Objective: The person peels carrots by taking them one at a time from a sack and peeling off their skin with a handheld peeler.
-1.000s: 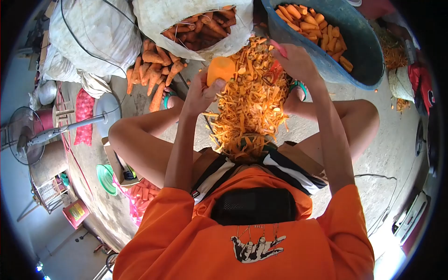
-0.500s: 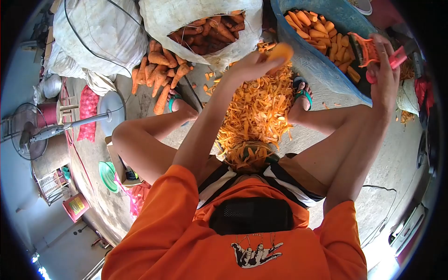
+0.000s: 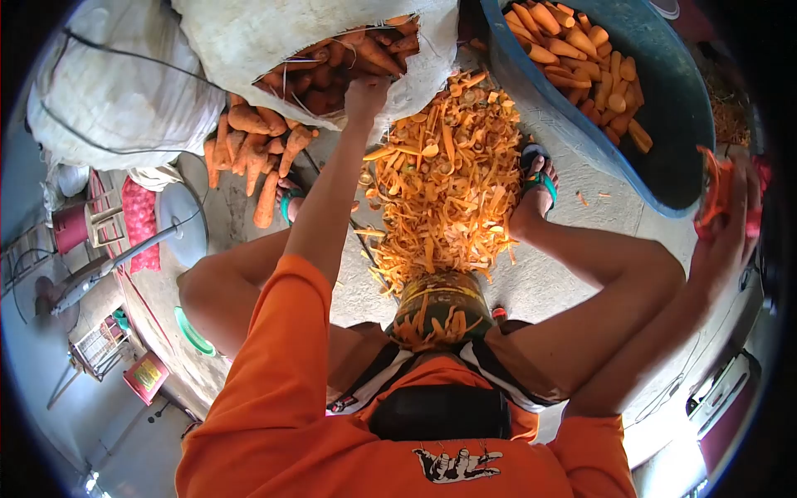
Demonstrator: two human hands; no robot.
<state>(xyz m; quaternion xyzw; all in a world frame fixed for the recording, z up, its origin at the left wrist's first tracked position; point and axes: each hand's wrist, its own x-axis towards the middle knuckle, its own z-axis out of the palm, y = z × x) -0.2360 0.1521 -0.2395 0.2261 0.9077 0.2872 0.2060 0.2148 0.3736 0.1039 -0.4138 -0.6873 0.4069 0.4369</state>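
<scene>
My left hand [image 3: 367, 95] reaches into the opening of a white woven sack [image 3: 224, 41], against the unpeeled carrots [image 3: 365, 56] inside. Its fingers are partly hidden, so their grip does not show. Out at the right edge, my right hand [image 3: 735, 220] is wrapped round a peeler [image 3: 714, 195] with orange and red parts. Between my feet lies a heap of carrot peelings [image 3: 452, 183], reaching to a round container [image 3: 444, 295] between my thighs. Peeled carrots [image 3: 581, 50] lie in a blue tub [image 3: 664, 178] at the upper right.
More unpeeled carrots [image 3: 249, 141] lie on the floor beside the sack. Another full white sack [image 3: 124, 91] stands at the left. Further left are a red net bag [image 3: 141, 220], a fan [image 3: 108, 270] and a pink bucket [image 3: 145, 378].
My left hand has gone from above the peelings, where it held a peeled carrot, left into the sack; that carrot is no longer in it. My right hand moved right and lower with the peeler.
</scene>
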